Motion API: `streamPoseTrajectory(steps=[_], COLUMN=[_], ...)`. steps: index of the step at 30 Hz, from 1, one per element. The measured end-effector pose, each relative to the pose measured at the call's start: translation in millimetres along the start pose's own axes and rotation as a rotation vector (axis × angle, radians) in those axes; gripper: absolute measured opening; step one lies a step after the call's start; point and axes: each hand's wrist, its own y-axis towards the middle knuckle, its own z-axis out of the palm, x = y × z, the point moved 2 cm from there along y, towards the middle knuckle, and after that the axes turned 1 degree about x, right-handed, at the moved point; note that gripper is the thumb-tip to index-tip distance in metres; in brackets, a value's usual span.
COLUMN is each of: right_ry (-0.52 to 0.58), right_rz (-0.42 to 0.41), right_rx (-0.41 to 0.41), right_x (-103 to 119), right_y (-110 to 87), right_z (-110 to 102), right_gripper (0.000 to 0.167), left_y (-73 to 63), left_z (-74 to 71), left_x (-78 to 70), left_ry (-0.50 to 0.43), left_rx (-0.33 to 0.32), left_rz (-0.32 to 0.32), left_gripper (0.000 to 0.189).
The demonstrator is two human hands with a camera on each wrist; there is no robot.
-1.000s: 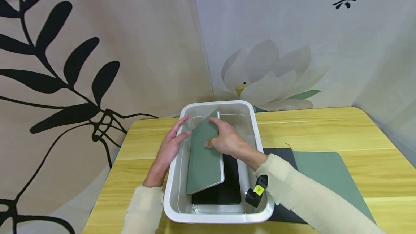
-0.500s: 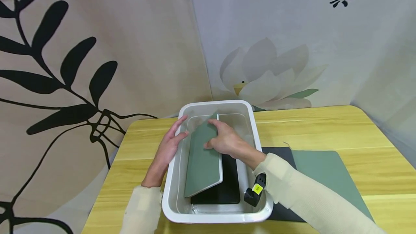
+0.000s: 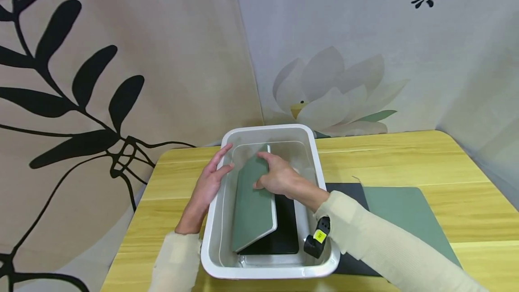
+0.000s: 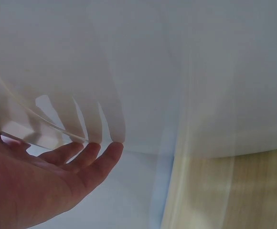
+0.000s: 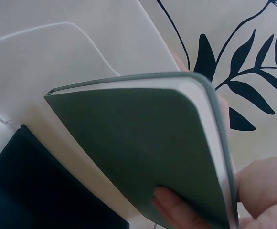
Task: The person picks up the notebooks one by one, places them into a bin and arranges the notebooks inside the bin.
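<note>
A green notebook (image 3: 253,206) with pale page edges is tilted inside a white plastic bin (image 3: 269,273). My right hand (image 3: 279,177) holds it near its raised right edge; in the right wrist view, fingertips (image 5: 176,207) press one cover, with the thumb side by the other. Beneath the notebook, a black notebook (image 3: 285,233) lies flat on the bin floor, partly covered. My left hand (image 3: 208,184) grips the bin's left rim, its thumb over the top. The left wrist view has several fingertips (image 4: 113,148) against the outer wall.
Right of the bin, a flat green sheet-like item (image 3: 405,215) lies over a dark one (image 3: 348,189) on the wooden table (image 3: 385,157); my right forearm crosses above both. Printed curtains (image 3: 182,57) hang right behind the table.
The green notebook has sunk slightly, its lower-left edge now deeper in the bin. Both hands keep their holds. The whole head view has shifted a little.
</note>
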Motion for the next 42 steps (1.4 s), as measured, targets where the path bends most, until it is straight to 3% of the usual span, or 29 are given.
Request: streamPoseTrajectory(steps=[42], right_ry=[-0.011], right_rz=[0.033], right_rx=[0.041], right_x=[-3.0], right_y=[-1.7], right_z=[4.0], right_gripper=[0.083], left_y=[0.3], left_z=[-0.7], left_x=[-0.5], left_ry=[0.071], left_rx=[0.000], left_rz=[0.021], left_gripper=[0.050])
